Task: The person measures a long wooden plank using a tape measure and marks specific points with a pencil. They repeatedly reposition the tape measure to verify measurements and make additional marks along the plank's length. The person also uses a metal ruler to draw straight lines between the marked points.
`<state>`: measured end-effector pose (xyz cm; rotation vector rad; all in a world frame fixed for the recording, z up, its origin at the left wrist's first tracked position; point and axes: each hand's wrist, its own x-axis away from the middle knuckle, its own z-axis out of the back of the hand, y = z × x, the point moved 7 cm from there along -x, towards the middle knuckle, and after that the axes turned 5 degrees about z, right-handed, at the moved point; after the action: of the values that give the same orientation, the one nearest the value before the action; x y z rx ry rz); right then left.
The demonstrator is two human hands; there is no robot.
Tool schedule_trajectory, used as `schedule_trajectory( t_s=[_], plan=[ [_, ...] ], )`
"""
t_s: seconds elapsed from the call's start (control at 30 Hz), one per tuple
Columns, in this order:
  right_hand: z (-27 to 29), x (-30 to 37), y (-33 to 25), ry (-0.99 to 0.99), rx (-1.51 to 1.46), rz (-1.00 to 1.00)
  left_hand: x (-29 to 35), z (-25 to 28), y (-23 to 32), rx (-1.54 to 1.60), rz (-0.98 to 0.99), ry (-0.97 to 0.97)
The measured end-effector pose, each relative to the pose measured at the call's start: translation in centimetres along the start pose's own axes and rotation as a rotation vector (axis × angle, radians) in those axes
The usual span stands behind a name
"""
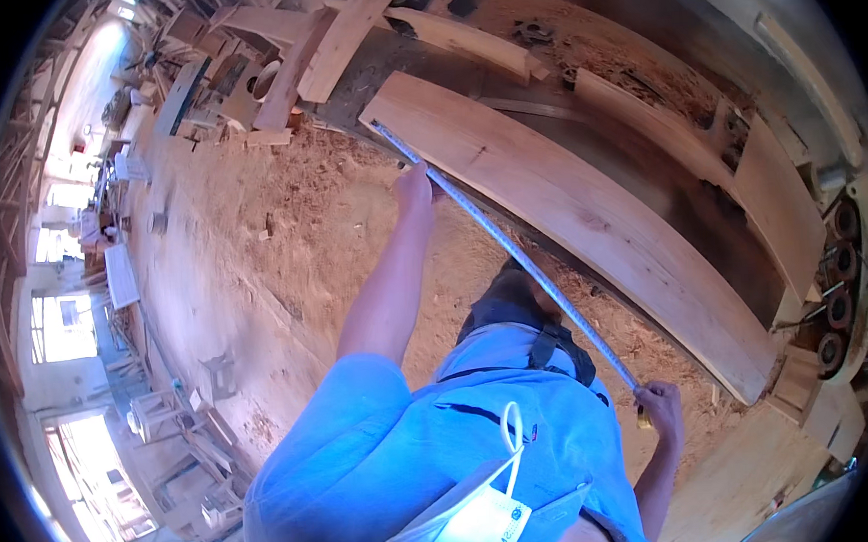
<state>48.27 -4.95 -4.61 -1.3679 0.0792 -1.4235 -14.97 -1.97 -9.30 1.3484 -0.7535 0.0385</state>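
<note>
A long pale wooden board [558,206] lies across the bench in front of me, running from far left to near right. A tape measure's blade [532,268] is drawn out at a slant from the board's left end, along and partly off its near edge. With its fingers closed around the blade close to that end, my left hand [414,186] rests by the board's edge. Farther right, my right hand [661,406] grips the tape measure, whose yellowish case [644,418] shows partly below the fingers.
Other planks [353,35] lie at the back left, and a wide board [779,204] is at the right. Dark round wheel-like parts [837,311] line the right side. Sawdust [253,197] covers the floor. A white mask [467,529] hangs before my blue shirt.
</note>
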Motion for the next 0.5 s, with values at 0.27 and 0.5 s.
schedule_trajectory(
  t_s=[0.27, 0.5],
  plan=[
    [-0.2, -5.5, -8.3, 0.041, 0.263, 0.164, -2.3, -1.6, -0.6, -0.181, 0.069, -0.14],
    [0.8, -6.5, -10.0, -0.03, 0.183, 0.0, -7.4, 4.3, -1.8, -0.321, 0.203, -0.127]
  ],
)
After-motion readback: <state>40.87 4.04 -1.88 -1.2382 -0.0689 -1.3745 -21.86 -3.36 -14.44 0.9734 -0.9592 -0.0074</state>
